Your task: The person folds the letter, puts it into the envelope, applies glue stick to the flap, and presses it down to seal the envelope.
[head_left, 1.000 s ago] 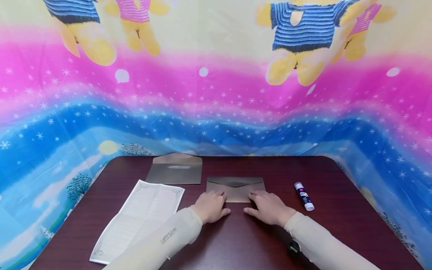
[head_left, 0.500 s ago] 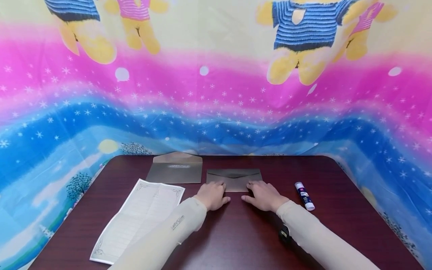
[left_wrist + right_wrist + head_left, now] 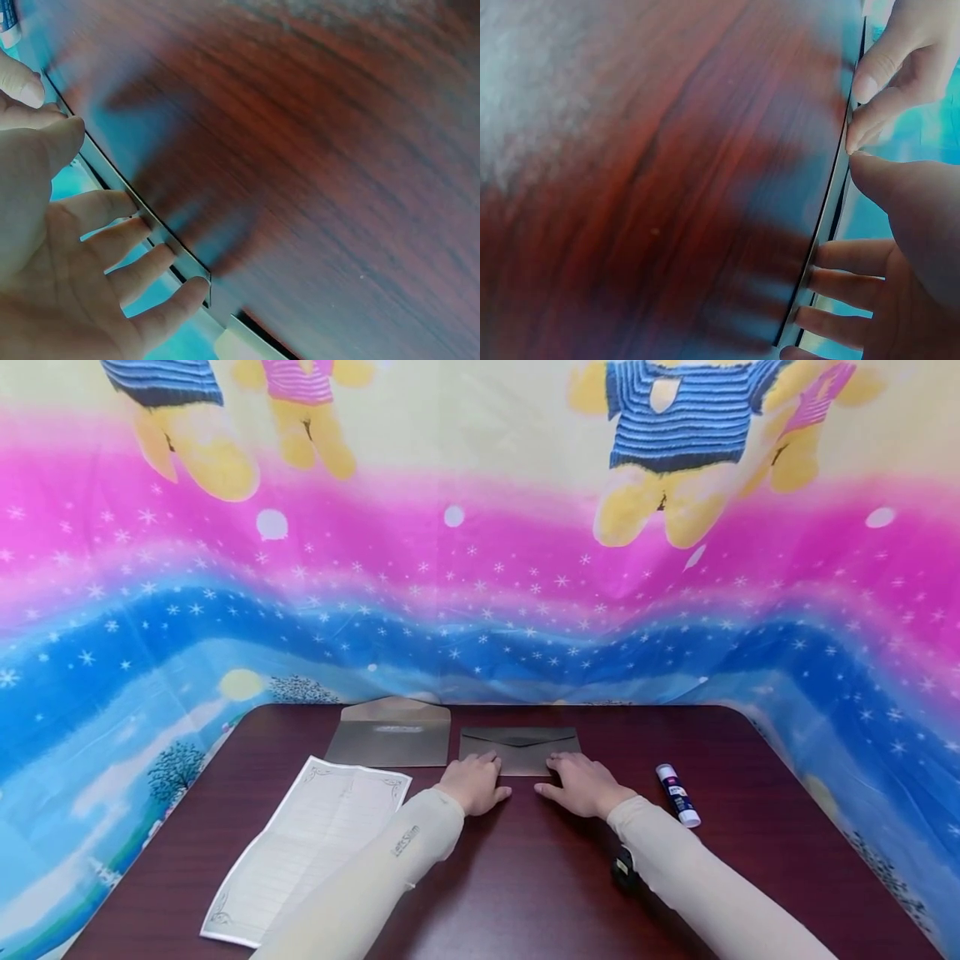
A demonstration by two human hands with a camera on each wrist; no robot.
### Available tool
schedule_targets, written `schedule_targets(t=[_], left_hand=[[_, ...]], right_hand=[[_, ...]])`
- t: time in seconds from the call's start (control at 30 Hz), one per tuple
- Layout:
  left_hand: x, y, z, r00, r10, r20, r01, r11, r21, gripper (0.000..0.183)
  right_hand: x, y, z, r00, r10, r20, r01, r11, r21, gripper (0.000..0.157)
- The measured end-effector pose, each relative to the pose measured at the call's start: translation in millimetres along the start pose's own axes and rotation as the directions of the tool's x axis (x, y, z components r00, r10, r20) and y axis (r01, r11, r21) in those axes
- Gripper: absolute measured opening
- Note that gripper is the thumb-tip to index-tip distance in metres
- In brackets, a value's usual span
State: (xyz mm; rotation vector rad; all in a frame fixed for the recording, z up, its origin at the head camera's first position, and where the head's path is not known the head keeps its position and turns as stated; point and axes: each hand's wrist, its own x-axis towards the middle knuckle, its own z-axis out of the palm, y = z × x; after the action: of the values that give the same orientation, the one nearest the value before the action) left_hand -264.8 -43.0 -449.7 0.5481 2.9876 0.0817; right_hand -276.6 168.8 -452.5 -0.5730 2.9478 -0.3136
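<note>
A grey-brown envelope (image 3: pixel 525 763) lies flat toward the back of the table, its pointed flap folded down. My left hand (image 3: pixel 474 783) rests its fingertips on the envelope's near left corner, with the thumb off its near edge. On the near right corner lie the fingertips of my right hand (image 3: pixel 583 785), thumb also extended short of the edge. In the left wrist view, the spread fingers of the left hand (image 3: pixel 67 255) touch along the thin envelope (image 3: pixel 105 171). From the right wrist, the right hand (image 3: pixel 911 307) shows its fingertips against the same envelope (image 3: pixel 830 201).
Left of the envelope, a second envelope (image 3: pixel 387 747) lies with its flap raised at the table's (image 3: pixel 517 893) back edge. A creased letter sheet (image 3: pixel 315 843) with printed corners lies partly under the left sleeve. A glue stick (image 3: pixel 678 795) lies at right. A patterned curtain (image 3: pixel 480 577) hangs behind.
Both hands have slid the folded envelope away across the table, until it lies beside the second envelope. The letter sheet and glue stick have stayed in place.
</note>
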Motion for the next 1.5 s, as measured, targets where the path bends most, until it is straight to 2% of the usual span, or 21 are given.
schedule_targets(t=[0.2, 0.97, 1.27, 1.5], left_hand=[[4.5, -1.4, 2.8, 1.0, -0.011, 0.016, 0.011, 1.0, -0.022, 0.058], [4.0, -2.2, 1.7, 1.0, -0.008, 0.028, 0.01, 0.999, -0.045, 0.059], [2.9, -2.4, 3.5, 0.999, 0.01, -0.032, -0.011, 0.999, -0.03, 0.052], [3.5, -7.6, 6.5, 0.994, 0.048, -0.099, -0.053, 0.998, -0.041, 0.048]], right_hand=[[1.1, 0.5, 0.3, 1.0, 0.008, -0.006, -0.008, 1.0, 0.002, 0.06], [-0.8, 0.3, -0.9, 1.0, 0.007, -0.005, -0.007, 1.0, 0.008, 0.062], [0.7, 2.7, 1.6, 0.999, -0.03, -0.045, 0.028, 0.998, -0.052, 0.06], [0.6, -2.1, 1.9, 1.0, -0.012, -0.021, 0.011, 0.999, -0.054, 0.064]])
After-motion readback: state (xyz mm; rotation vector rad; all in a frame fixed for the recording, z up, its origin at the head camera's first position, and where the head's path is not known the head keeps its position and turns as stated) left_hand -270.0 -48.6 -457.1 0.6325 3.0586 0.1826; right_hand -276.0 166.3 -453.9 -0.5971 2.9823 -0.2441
